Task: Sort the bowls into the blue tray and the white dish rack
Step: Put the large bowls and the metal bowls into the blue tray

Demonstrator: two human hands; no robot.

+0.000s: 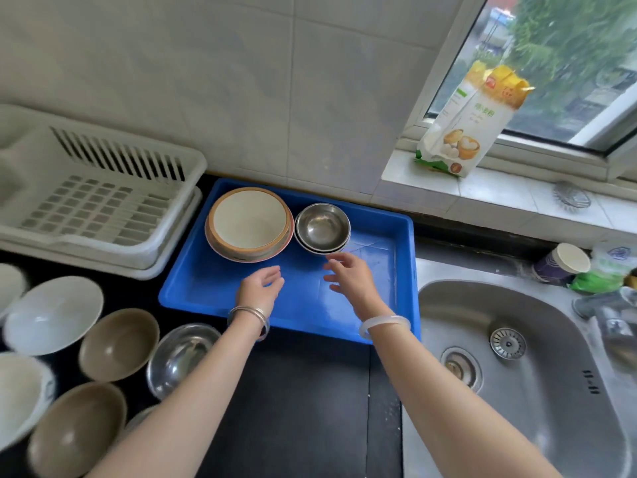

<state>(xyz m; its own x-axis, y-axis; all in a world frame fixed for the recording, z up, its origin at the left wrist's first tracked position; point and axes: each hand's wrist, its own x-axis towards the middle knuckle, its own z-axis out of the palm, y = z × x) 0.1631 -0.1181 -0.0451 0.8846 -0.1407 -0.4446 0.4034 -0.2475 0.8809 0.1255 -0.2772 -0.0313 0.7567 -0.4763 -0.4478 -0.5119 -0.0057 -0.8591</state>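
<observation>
The blue tray [372, 305] lies on the dark counter against the wall. At its back sit a stack of cream bowls [249, 223] and, to the right, a stack of steel bowls [322, 226]. The white dish rack [103, 201] stands to the left with nothing in it. On the counter at the lower left are white bowls [51, 313], brown bowls [119, 343] and a steel bowl [179, 357]. My left hand [260, 288] and my right hand [348, 274] hover over the tray, fingers apart, holding nothing; the right one is just in front of the steel stack.
A steel sink [517, 374] lies to the right of the tray. A flour bag [465, 125] leans on the window sill. A paper cup [562, 263] and a green packet [599, 281] sit behind the sink.
</observation>
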